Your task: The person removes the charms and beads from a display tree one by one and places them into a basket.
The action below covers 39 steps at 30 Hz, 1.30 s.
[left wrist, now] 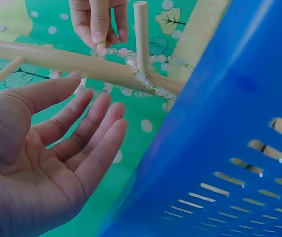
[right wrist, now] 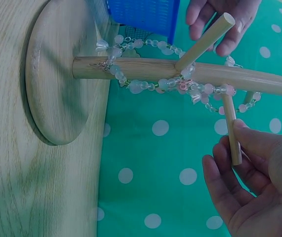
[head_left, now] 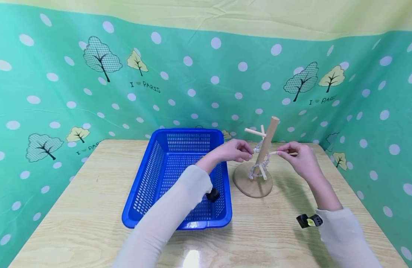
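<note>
A wooden peg stand (head_left: 267, 137) with a round base rises right of the basket. Beaded bracelets in clear, pale blue and pink hang on it; one bracelet (right wrist: 136, 86) loops round a lower peg and the post. More pink beads (right wrist: 228, 90) lie at the root of another peg (right wrist: 232, 133). That peg is pinched between thumb and fingers of my right hand (head_left: 301, 158). My left hand (head_left: 234, 150) is on the stand's other side, its fingers loosely bent and holding nothing, as the left wrist view (left wrist: 66, 143) shows.
A blue plastic basket (head_left: 139, 186) with slotted walls stands left of the stand, under my left forearm. Both are on a light wooden table (head_left: 82, 208). A green dotted cloth (head_left: 199, 74) hangs behind and at the sides.
</note>
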### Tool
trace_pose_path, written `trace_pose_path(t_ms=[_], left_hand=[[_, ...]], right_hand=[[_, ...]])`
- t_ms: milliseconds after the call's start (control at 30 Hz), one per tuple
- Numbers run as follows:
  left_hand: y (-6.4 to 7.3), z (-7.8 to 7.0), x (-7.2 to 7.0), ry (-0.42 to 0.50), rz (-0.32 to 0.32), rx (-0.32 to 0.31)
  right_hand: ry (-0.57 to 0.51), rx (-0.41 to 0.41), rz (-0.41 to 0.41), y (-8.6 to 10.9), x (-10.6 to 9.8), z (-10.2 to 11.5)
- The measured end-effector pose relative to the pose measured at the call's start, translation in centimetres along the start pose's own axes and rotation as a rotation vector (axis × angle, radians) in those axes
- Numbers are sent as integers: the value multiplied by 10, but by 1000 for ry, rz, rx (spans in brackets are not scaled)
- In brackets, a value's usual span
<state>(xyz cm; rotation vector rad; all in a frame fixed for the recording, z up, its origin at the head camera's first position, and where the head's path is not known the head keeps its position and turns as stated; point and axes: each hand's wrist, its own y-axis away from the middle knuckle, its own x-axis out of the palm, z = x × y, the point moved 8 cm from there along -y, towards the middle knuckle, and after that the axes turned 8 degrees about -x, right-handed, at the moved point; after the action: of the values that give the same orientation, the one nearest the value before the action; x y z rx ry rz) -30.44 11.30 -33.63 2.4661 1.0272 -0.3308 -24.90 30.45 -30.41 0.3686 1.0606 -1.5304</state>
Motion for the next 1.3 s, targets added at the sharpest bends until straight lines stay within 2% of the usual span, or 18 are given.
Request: trace_pose_path(t_ms=[433,700,1100,1300], left_hand=[[-4,3,14,-47,89,10],[-7,7,20,-88,127,-18],[-9,10,24,-74,145,-67],[-8,12,29,-22,173,-85]], right_hand=[[4,-4,-3,-1,0,0],[4,-1,0,-1,0,-1],[1,9,4,-1,0,-1],[1,12,-1,-1,0,-1]])
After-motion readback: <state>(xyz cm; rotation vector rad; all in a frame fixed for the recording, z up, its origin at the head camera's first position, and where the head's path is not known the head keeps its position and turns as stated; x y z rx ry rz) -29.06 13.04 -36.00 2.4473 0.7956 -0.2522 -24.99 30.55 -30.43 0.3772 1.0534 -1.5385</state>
